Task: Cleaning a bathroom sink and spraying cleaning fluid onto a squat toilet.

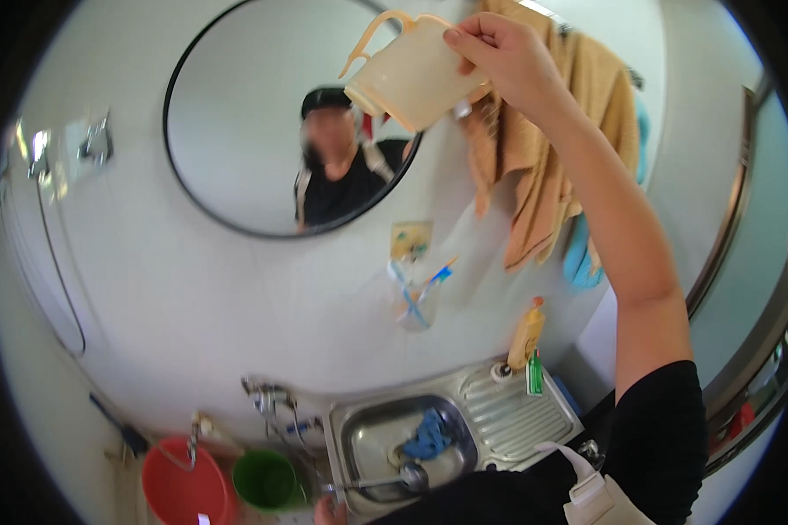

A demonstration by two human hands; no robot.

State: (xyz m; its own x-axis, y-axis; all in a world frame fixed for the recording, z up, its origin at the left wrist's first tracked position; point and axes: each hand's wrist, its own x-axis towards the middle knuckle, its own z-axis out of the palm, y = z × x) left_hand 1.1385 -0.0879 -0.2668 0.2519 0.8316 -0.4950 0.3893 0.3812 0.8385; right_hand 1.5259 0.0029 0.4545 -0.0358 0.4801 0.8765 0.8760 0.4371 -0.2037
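Note:
High in front of the round mirror, my right hand (508,66) grips a translucent plastic jug (420,74) by its side. The jug has a peach-coloured handle and rim and is tilted over. Only a few fingers of my left hand (327,511) show, at the lower edge by the sink's left front corner; what they hold, if anything, is hidden. Close to them, a long-handled metal piece with a round end (414,477) reaches over the steel sink (352,437). A crumpled blue cloth (429,435) lies in the basin.
A round black-framed mirror (228,131) hangs on the wall, with brown towels (543,175) beside it. Toothbrushes (411,293) stand in a wall cup. A yellow bottle (527,337) and a green box (534,374) stand on the drainboard. Red (184,481) and green (264,481) buckets are left of the sink.

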